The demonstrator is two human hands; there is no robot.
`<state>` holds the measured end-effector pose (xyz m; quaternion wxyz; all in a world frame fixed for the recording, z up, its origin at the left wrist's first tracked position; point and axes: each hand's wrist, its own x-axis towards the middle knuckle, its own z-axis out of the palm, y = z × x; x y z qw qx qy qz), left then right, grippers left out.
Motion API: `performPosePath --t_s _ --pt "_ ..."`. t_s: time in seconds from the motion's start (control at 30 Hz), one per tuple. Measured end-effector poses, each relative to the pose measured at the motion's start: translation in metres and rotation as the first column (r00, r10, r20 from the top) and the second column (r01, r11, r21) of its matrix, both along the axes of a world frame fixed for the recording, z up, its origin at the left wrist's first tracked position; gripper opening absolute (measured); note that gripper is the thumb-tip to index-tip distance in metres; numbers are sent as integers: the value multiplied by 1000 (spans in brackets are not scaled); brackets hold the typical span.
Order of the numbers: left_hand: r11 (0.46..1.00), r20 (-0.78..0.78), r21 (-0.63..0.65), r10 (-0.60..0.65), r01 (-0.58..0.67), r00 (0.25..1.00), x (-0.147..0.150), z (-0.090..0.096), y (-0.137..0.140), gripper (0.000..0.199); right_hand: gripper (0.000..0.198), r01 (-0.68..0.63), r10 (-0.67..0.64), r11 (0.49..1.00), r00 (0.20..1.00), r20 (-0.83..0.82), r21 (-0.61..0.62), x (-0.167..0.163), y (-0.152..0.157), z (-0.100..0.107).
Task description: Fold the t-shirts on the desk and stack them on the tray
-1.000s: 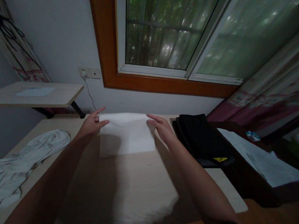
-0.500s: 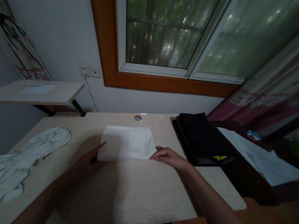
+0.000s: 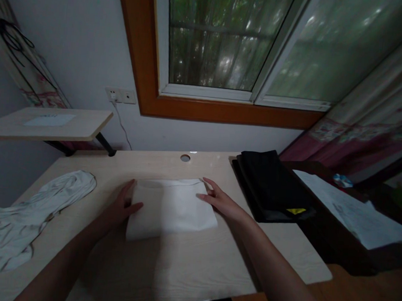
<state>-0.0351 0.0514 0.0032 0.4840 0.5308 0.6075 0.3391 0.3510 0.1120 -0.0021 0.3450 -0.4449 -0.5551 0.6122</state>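
A flat, folded white cloth (image 3: 174,206) lies on the pale wooden desk (image 3: 200,260) in front of me; I cannot tell its exact material. My left hand (image 3: 121,207) is at its left edge, thumb over the top face and forefinger along the side. At the far right corner, my right hand (image 3: 220,200) holds the edge, its forefinger stretched along the back and its thumb on top. The undersides of both hands' grips are hidden. A shadow falls across the cloth's left half.
A crumpled white garment (image 3: 37,221) lies on the left of the desk, below a raised shelf (image 3: 79,121). Folded black fabric (image 3: 267,187) is stacked at the right. Beyond it, a large printed sheet (image 3: 348,213) rests on a dark surface. A cable hole (image 3: 185,158) sits near the back edge.
The white cloth has come toward me and turned slightly, its near edge lower now. My right hand has shifted from the near right corner to the far right one; my left hand moved up its edge.
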Motion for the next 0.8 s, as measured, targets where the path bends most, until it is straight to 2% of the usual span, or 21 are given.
performPosePath --t_s 0.07,0.17,0.3,0.37,0.5,0.63,0.8 --pt "998 -67 64 17 -13 998 3 -3 12 107 91 66 -66 998 998 -14 3 -8 7 -6" --pt "991 -155 122 -41 60 987 6 -3 22 103 94 106 -106 994 994 -31 12 -14 14 -15" --pt "976 -265 152 -113 157 958 3 0 26 94 88 114 -112 993 992 -53 36 -13 13 -19" --pt "972 -272 143 -142 185 952 0 1 25 95 84 121 -118 991 992 -43 55 -12 11 -19" --pt "974 -218 92 -183 207 959 -3 2 17 102 69 84 -82 991 996 -21 101 -10 7 -16" --pt "973 -260 62 -201 224 945 -2 9 7 102 59 11 -10 990 1000 -4 141 -8 4 -13" --pt "949 -283 26 -294 314 913 -1 14 -3 100 53 -57 47 984 997 63 171 -8 1 -8"
